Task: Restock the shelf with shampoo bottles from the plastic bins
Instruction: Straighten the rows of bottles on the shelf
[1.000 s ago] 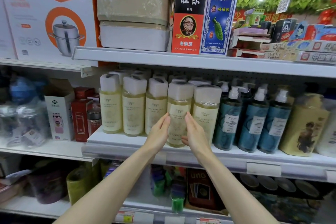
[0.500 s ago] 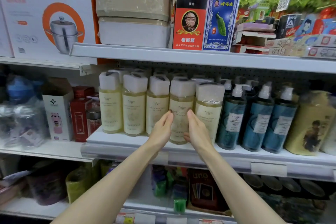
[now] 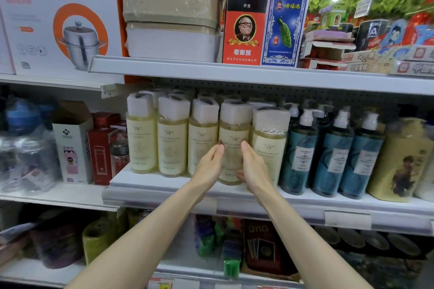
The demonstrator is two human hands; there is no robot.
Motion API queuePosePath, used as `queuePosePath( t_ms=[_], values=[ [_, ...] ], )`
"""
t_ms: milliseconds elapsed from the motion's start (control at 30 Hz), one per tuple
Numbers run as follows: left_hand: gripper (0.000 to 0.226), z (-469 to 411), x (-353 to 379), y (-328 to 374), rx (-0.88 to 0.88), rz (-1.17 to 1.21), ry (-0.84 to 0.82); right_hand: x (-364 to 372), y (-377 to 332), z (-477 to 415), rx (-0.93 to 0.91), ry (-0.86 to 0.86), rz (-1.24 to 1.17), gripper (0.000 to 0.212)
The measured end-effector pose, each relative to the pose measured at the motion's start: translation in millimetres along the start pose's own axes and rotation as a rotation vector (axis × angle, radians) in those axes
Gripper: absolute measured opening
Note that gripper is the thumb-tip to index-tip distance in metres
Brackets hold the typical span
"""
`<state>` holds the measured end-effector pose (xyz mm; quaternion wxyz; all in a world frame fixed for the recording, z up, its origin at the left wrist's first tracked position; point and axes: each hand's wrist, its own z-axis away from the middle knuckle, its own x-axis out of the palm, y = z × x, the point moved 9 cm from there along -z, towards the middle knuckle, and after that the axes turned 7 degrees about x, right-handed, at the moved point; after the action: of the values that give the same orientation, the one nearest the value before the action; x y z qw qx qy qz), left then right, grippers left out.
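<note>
A pale yellow shampoo bottle (image 3: 233, 129) with a white wrapped cap stands upright at the front of the grey middle shelf (image 3: 293, 204). It is fourth in a front row of like bottles (image 3: 172, 138), with more behind them. My left hand (image 3: 207, 168) lies flat against its left side. My right hand (image 3: 254, 169) lies flat against its right side, thumb on the front near the base. The fingers of both hands are straight. No plastic bin is in view.
Teal pump bottles (image 3: 333, 155) and a big yellow bottle (image 3: 404, 159) fill the shelf to the right. Boxes and jars (image 3: 72, 145) stand to the left. The upper shelf (image 3: 234, 75) hangs close over the bottle caps. Goods crowd the lower shelf (image 3: 258, 248).
Both hands stay on the same bottle. It has slid slightly back into line with its neighbours.
</note>
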<state>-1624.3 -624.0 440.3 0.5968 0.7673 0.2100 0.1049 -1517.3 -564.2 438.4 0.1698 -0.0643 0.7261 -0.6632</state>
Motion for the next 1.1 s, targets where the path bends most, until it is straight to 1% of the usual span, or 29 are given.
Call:
queuePosePath(
  t_ms=[67, 167, 233, 333, 400, 500, 567, 633, 767, 800, 900, 1033, 1100],
  values=[
    [0.024, -5, 0, -3, 0.014, -0.026, -0.004, 0, 0, -2, 0.005, 0.003, 0.003, 0.077],
    [0.027, -7, -1, -3, 0.02, -0.03, -0.002, 2, -1, -4, 0.005, 0.002, 0.0, 0.076],
    [0.028, -8, -1, -3, 0.019, -0.032, 0.005, 2, -1, -6, 0.013, 0.001, 0.004, 0.082],
    [0.029, -9, -1, -3, 0.03, -0.035, 0.007, 2, 0, -8, 0.012, 0.011, 0.0, 0.076],
    [0.029, -10, -1, -3, 0.036, -0.04, 0.005, 2, 0, -9, 0.018, 0.011, 0.006, 0.08],
    [0.032, -11, -2, -2, 0.041, -0.051, 0.004, 3, -2, -9, 0.004, 0.005, 0.007, 0.071],
    [0.032, -13, -2, -2, 0.044, -0.054, 0.004, 3, -2, -9, 0.006, 0.007, 0.013, 0.07],
    [0.035, -13, -2, -1, 0.053, -0.062, -0.008, 3, -3, -8, 0.011, 0.004, 0.015, 0.074],
    [0.052, -15, 0, -12, 0.031, -0.112, -0.05, 4, -2, -7, 0.035, 0.003, 0.006, 0.09],
    [0.054, -16, 1, -13, 0.034, -0.112, -0.055, 5, -2, -7, 0.035, 0.003, 0.002, 0.091],
    [0.057, -17, -1, -13, 0.015, -0.102, -0.048, 6, -4, -8, 0.031, -0.001, 0.015, 0.08],
    [0.049, -17, -3, -10, 0.007, -0.076, -0.05, 6, -6, -5, 0.028, 0.002, 0.011, 0.067],
    [0.044, -18, -3, -11, 0.007, -0.07, -0.061, 7, -6, -4, 0.02, -0.001, 0.011, 0.065]
  ],
)
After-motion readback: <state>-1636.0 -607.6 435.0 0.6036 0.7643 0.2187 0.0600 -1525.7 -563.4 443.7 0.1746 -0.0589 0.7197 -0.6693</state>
